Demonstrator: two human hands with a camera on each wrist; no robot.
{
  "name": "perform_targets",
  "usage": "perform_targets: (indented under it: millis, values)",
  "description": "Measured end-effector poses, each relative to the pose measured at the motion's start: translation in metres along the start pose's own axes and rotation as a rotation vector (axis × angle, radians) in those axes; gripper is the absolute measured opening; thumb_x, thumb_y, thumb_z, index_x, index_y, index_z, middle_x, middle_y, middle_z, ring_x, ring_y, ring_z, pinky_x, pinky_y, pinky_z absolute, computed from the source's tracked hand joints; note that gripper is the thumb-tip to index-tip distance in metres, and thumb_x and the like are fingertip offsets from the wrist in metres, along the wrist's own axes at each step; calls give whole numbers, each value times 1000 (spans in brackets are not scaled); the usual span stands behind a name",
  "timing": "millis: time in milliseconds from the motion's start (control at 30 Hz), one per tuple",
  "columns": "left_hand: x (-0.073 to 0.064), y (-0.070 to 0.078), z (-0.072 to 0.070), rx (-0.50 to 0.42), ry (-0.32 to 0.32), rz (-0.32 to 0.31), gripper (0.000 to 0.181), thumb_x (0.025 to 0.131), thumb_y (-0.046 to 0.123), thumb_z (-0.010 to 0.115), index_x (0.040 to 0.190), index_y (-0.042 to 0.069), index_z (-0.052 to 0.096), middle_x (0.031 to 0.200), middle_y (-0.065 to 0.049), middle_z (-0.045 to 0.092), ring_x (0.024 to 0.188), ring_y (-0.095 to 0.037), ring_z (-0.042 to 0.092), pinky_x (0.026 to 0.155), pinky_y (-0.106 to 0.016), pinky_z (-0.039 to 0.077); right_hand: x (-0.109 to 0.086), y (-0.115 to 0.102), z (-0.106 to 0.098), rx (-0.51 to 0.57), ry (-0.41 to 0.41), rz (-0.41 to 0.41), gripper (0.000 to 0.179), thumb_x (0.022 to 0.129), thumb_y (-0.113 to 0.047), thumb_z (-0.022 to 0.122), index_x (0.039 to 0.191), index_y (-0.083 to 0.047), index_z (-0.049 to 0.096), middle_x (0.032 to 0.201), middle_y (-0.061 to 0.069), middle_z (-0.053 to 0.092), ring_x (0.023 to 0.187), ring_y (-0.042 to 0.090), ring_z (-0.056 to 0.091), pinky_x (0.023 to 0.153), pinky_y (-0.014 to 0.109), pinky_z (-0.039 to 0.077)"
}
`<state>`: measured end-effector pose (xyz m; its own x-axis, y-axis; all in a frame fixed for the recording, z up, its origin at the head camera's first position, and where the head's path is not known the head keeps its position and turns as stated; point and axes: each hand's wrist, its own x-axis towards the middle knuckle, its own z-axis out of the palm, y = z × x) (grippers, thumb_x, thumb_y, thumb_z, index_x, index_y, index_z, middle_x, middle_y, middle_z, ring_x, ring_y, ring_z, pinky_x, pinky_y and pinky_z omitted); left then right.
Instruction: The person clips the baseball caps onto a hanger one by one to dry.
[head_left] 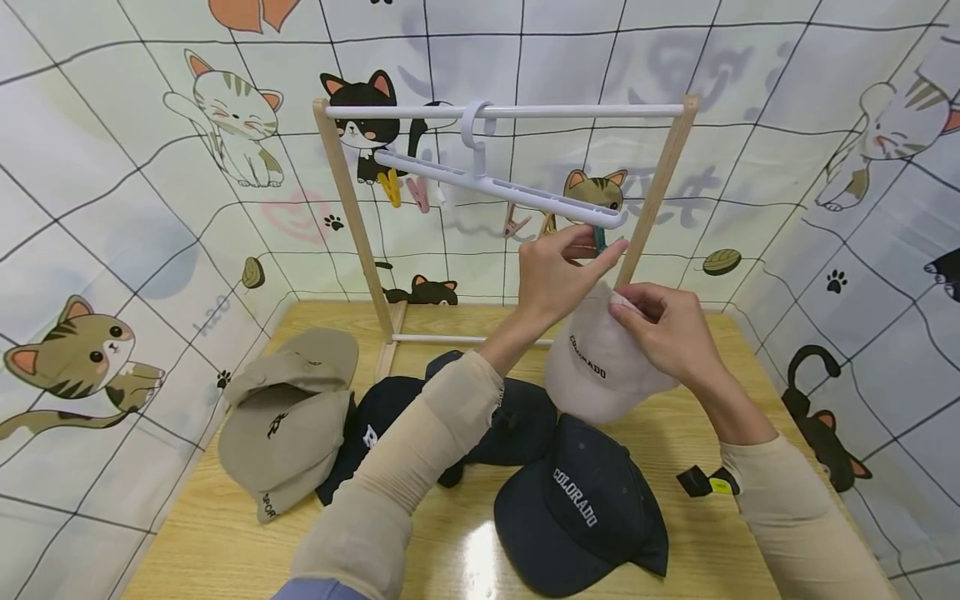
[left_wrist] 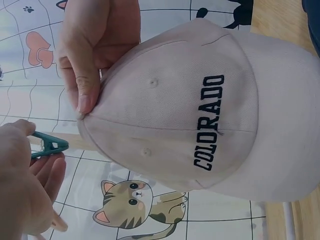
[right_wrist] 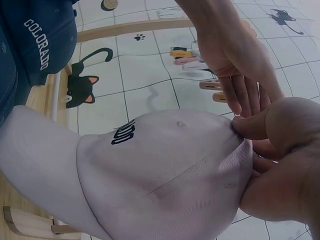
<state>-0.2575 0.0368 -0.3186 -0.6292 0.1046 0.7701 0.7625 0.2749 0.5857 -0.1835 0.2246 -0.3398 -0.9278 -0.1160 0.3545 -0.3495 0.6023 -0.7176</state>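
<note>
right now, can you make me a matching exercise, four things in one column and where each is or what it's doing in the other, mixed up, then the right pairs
Things:
1. left hand
2. white hanger
3. right hand
4. dark COLORADO cap

Places and states:
A. gripping the top of the pale cap
B. lying on the table
C. pinching the teal clip
D. hooked over the top bar

Right pairs: 1-C, 2-D, 3-A, 4-B

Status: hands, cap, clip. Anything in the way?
Left hand pinches green clip under hanger end. Right hand pinches pale COLORADO cap at crown top. Cap and clip apart; nothing visible between them.
</note>
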Motion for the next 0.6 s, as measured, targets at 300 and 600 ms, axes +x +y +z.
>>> perform_targets:
  millis: [300, 600]
  values:
    - [5, 0, -8, 55, -75, -91, 25, 97, 31, 91, 109, 8, 90, 101, -6, 89, 90, -13, 88, 83, -13, 60, 2, -2, 3, -8, 46, -25, 34, 109, -23, 78, 134, 0, 81, 124, 26, 83, 89, -23, 64, 77, 1, 51]
    - [12, 4, -14, 214, -80, -80, 30, 100, 40, 85, 92, 11, 90, 88, -1, 88, 82, -11, 84, 76, -17, 55, 6, -1, 8, -30, 92, -66, 28, 106, -17, 81, 127, 1, 83, 119, 26, 84, 87, -29, 61, 77, -2, 49]
